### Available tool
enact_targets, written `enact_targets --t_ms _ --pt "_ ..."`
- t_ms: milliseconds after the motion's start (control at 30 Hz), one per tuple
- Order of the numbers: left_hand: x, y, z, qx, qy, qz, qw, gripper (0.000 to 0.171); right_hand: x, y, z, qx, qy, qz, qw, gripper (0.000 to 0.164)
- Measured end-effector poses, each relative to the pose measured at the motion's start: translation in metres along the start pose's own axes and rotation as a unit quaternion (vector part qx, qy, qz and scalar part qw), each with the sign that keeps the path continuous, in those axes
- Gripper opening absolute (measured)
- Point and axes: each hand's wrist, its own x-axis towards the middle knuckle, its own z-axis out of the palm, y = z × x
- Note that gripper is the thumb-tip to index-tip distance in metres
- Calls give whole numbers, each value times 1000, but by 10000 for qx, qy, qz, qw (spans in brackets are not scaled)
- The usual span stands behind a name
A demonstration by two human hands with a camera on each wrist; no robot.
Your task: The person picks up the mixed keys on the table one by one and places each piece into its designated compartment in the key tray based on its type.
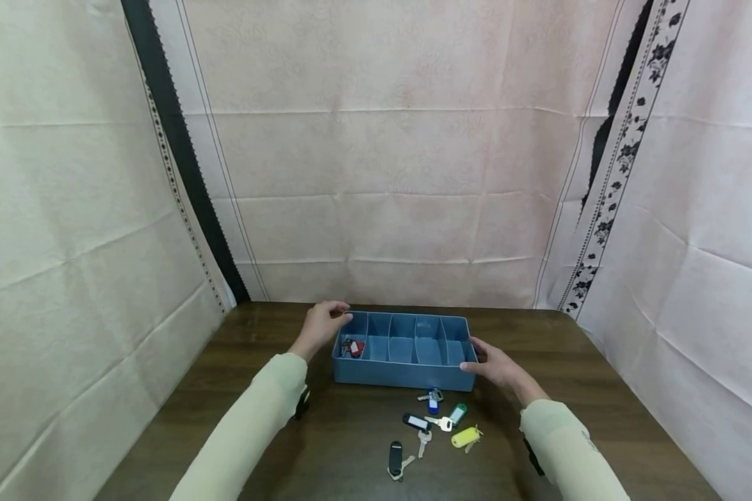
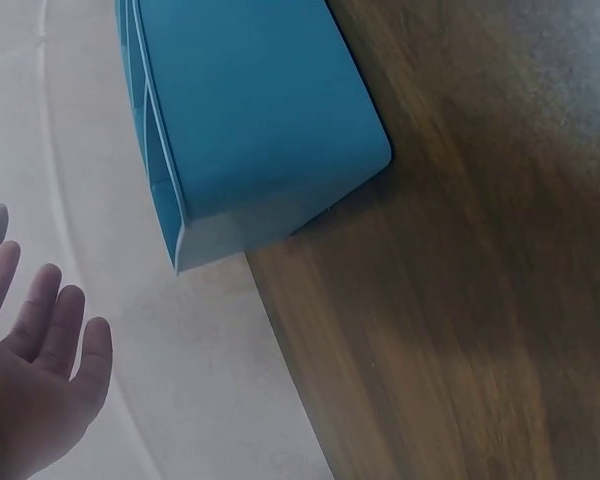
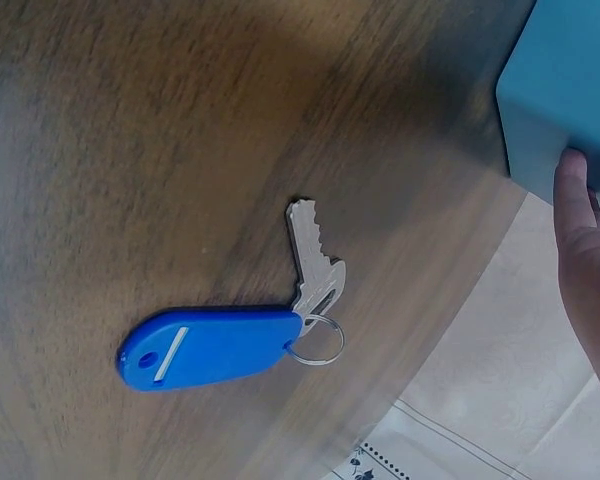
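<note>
A blue compartment tray (image 1: 404,374) stands near the table's far edge. A red-tagged key (image 1: 354,348) lies in its leftmost compartment. My left hand (image 1: 323,324) is by the tray's far left corner; in the left wrist view that hand (image 2: 50,370) is apart from the tray, palm showing, fingers loosely bent. At the right end, my right hand (image 1: 498,367) touches the tray with its thumb toward the front wall and its fingers along the end. A straight digit of the right hand (image 3: 585,235) rests on the tray's wall in the right wrist view.
In front of the tray lie several tagged keys: a blue tag (image 1: 434,403), a green tag (image 1: 458,413), a yellow tag (image 1: 466,437) and two black tags, one at the front (image 1: 395,458). Pale cloth (image 1: 407,209) hangs behind the brown table (image 1: 326,445) and on both sides.
</note>
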Motion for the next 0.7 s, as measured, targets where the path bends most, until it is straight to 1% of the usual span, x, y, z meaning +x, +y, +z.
enact_targets --t_ms 133,233,433,600,700 --pt "-7 2 0 32 -63 168 9998 29 0 0 0 12 -5 2 10000 93" --pt "-12 3 0 -31 -124 255 9996 30 0 0 0 22 -15 -35 10000 90" --pt "-26 2 2 -18 -291 408 9987 22 1 1 1 40 -12 -53 10000 90" --pt "-40 2 4 -155 -513 448 9976 18 0 -2 1 64 5 -33 10000 87" --pt "-50 2 6 -236 -711 576 9955 18 -2 -2 2 66 22 -20 10000 86"
